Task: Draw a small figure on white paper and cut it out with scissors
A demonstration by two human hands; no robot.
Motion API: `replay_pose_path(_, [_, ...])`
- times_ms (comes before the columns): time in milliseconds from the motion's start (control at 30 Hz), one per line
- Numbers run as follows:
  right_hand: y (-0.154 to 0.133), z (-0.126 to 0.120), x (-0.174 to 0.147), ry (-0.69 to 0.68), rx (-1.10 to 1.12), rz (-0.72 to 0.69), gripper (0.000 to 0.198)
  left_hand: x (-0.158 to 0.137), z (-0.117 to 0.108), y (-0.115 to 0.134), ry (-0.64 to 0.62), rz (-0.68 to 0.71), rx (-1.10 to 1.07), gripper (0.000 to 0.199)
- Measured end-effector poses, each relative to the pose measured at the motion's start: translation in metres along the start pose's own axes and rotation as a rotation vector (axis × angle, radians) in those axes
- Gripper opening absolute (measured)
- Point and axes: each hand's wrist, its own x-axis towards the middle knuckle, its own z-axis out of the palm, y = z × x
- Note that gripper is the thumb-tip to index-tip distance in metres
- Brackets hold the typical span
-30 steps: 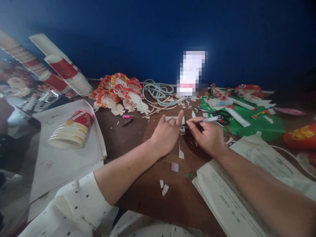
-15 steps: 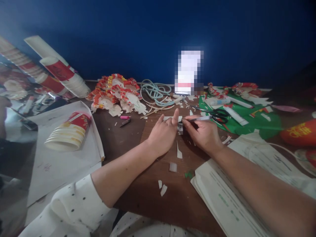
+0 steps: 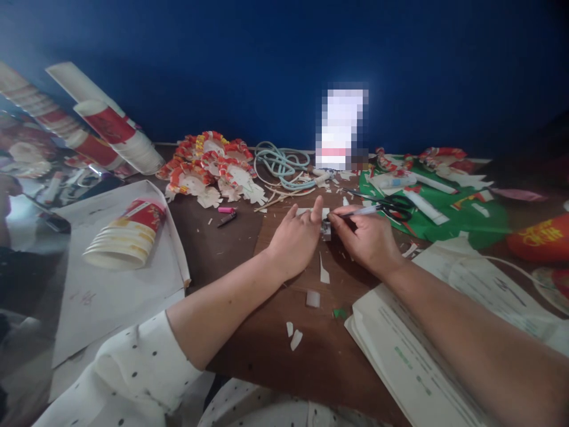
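Note:
My right hand (image 3: 367,240) is closed around a pen (image 3: 364,211), its tip end low over the tabletop. Beside it, my left hand (image 3: 297,243) presses a small piece of white paper (image 3: 326,212) against the table; thumb and little finger stick out while the middle fingers bend down, partly hidden. A small shiny clear piece (image 3: 326,230) lies between the two hands. Just beyond the pen rest black-handled scissors (image 3: 395,207). Paper scraps are scattered around, including a long white sliver (image 3: 324,270) nearer me.
A pixelated bright screen (image 3: 341,127) stands at the back by a blue wall. Left are paper cups (image 3: 127,237) on a white box lid (image 3: 113,302), red paper cutouts (image 3: 213,166) and coiled cord (image 3: 282,163). Right are green sheet (image 3: 478,219), glue tubes and white bags (image 3: 400,350).
Both hands keep nearly the same pose, the pen still in the right. The whole view has shifted very slightly.

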Motion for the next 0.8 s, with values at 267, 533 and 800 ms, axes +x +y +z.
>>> replay_pose_path(267, [-0.0002,-0.0006,-0.0017,0.021,-0.017,-0.036,0.020,0.0000,0.0018,-0.0008,0.017,0.013,-0.002,0.073])
replay_pose_path(533, [-0.0018,-0.0017,-0.0040,0.048,-0.029,-0.055,0.017,-0.0003,0.0007,-0.0005,-0.028,-0.004,-0.004,0.068])
replay_pose_path(800, [-0.0030,-0.0040,-0.0063,0.037,-0.044,-0.038,0.015,0.0000,0.0024,-0.0014,0.016,0.008,-0.019,0.073])
